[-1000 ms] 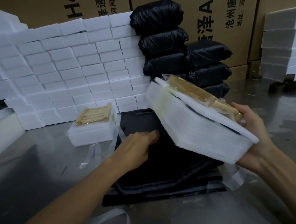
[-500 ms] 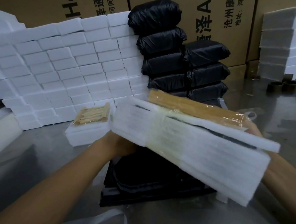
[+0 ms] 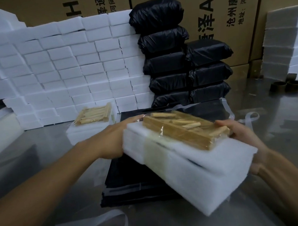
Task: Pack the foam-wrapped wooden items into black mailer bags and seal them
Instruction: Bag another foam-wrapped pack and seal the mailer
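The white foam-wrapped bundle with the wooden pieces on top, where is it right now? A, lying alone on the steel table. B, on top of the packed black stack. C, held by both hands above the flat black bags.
C: the white foam-wrapped bundle is held by the left hand and right hand above the flat black mailer bags.

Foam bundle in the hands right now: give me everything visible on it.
The foam bundle is a thick white foam block banded by a strip of yellowish tape, with clear-wrapped wooden pieces lying on top. It is held tilted above the stack of flat black mailer bags, not yet bagged. The right hand grips its near-right end; the left hand holds its far-left end. Edges are motion-blurred.
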`<state>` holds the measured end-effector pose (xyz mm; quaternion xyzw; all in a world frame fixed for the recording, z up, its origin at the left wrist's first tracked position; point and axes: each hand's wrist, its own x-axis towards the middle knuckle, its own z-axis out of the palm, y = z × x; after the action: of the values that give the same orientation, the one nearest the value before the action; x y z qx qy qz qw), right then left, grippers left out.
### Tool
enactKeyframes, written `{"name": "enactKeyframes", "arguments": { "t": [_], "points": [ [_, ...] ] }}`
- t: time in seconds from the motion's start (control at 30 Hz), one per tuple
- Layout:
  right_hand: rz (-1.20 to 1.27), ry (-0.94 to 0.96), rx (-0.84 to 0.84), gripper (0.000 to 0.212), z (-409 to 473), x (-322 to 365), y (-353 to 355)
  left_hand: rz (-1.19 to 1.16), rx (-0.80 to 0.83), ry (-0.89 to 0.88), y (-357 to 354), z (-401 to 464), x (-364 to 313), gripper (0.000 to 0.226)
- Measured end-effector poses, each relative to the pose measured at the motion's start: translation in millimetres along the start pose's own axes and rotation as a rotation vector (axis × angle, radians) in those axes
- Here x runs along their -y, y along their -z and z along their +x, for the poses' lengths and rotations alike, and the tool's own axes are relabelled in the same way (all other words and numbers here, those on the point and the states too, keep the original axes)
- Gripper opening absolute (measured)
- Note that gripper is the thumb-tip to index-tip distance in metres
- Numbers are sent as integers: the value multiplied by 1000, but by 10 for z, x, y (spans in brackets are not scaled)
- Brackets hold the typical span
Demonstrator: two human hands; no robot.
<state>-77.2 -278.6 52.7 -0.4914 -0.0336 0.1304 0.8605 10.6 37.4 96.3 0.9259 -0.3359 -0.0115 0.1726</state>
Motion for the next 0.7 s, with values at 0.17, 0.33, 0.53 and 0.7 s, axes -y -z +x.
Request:
{"name": "enactKeyframes", "arguments": {
  "t": [0.17,0.33,0.53,0.7],
  "points": [
    [-55,-14,-17,31,-12,34,6,-25,-12,157,-229,-19,146,94],
    [-225,-36,-49,21,3,-4,14,-123,-46,49,-89,39,63,100],
    [-358,-37,41,39,91,-104,-26,143,121,58,-9,190,-167,100],
    [-459,-7,70,41,104,-104,-34,287,147,66,114,410,-334,79]
  ]
}}
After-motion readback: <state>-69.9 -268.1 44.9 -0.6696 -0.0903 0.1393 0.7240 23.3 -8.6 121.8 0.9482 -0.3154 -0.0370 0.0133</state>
